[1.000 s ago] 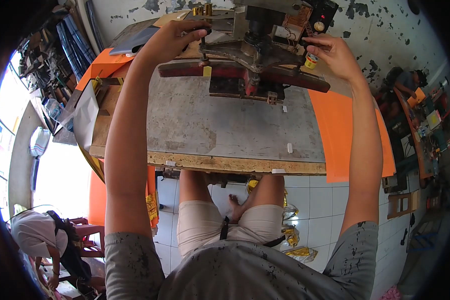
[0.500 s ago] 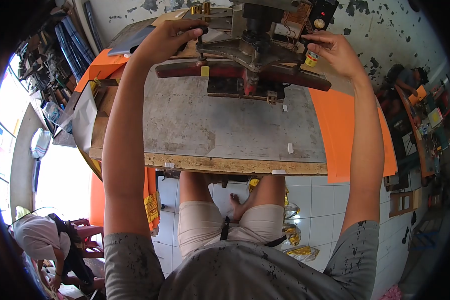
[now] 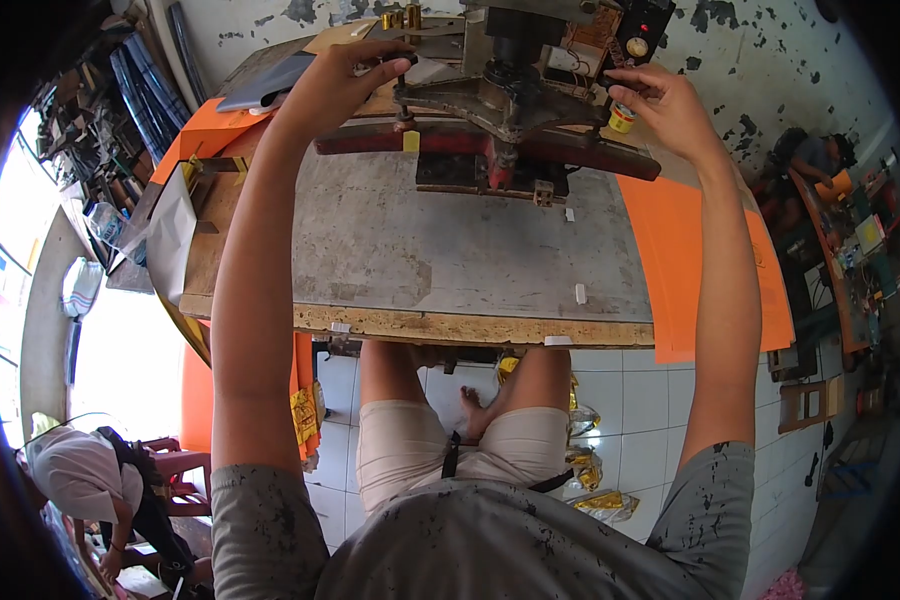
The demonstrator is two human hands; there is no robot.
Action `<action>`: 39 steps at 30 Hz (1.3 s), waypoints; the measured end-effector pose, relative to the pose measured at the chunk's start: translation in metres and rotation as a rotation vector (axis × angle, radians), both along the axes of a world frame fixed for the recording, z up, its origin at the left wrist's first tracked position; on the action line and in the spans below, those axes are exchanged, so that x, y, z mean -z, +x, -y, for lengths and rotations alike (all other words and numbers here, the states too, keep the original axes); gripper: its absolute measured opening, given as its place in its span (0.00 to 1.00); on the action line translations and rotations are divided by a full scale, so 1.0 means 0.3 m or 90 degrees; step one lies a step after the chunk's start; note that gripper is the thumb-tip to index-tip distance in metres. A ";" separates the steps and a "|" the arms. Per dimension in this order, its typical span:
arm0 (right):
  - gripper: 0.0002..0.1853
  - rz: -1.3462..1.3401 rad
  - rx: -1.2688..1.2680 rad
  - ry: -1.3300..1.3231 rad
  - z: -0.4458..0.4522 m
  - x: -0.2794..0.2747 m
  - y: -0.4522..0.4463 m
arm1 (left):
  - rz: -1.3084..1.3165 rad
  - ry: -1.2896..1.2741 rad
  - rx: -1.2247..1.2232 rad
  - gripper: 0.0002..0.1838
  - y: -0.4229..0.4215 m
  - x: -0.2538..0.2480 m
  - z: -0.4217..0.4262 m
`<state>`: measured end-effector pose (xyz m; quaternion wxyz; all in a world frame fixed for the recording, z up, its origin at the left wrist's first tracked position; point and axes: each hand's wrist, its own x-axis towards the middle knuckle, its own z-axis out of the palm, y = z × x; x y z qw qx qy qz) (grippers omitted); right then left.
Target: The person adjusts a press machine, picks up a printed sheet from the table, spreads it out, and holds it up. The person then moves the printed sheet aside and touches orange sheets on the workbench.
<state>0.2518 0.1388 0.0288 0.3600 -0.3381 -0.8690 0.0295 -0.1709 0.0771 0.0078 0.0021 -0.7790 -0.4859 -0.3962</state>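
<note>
A heavy press [image 3: 500,95] with a dark metal spider-shaped frame and a red-edged crossbar [image 3: 370,137] stands at the back of the workbench. My left hand [image 3: 355,75] pinches the black knob [image 3: 407,60] on top of the upright screw at the frame's left arm. On the other side, my right hand [image 3: 665,105] has thumb and fingers around the right-hand knob [image 3: 608,82], which is partly hidden. Under the crossbar hangs a dark plate [image 3: 470,180] above the grey metal bed [image 3: 470,255]. A yellow tag [image 3: 410,142] is stuck to the bar.
Orange sheets [image 3: 660,270] lie at the bench's right, more orange material [image 3: 195,135] at its left. A small yellow tin [image 3: 622,118] stands behind the press. Gold foil scraps [image 3: 600,500] litter the tiled floor. One person [image 3: 90,480] bends at lower left; another [image 3: 820,160] sits far right.
Both hands stay at the knobs; my forearms have shifted slightly inward. The press looks unmoved. The person at far right has moved the orange piece a little.
</note>
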 end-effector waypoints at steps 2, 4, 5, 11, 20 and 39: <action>0.21 0.005 0.018 -0.002 0.007 -0.004 -0.002 | 0.009 0.009 -0.028 0.28 0.010 0.000 0.011; 0.21 -0.001 0.025 -0.005 0.011 -0.003 -0.006 | 0.011 0.004 -0.064 0.28 0.027 -0.004 0.027; 0.21 -0.009 0.023 -0.006 0.008 0.002 -0.006 | 0.009 -0.005 -0.086 0.28 0.035 -0.006 0.034; 0.20 -0.016 0.043 -0.004 0.039 -0.003 -0.024 | 0.020 0.053 -0.105 0.28 0.046 0.015 0.028; 0.22 -0.019 0.101 -0.024 0.057 -0.003 -0.038 | 0.019 0.038 -0.134 0.28 0.065 0.007 0.038; 0.26 -0.085 0.080 0.168 0.091 0.141 -0.053 | -0.054 0.208 -0.191 0.26 0.085 0.099 0.087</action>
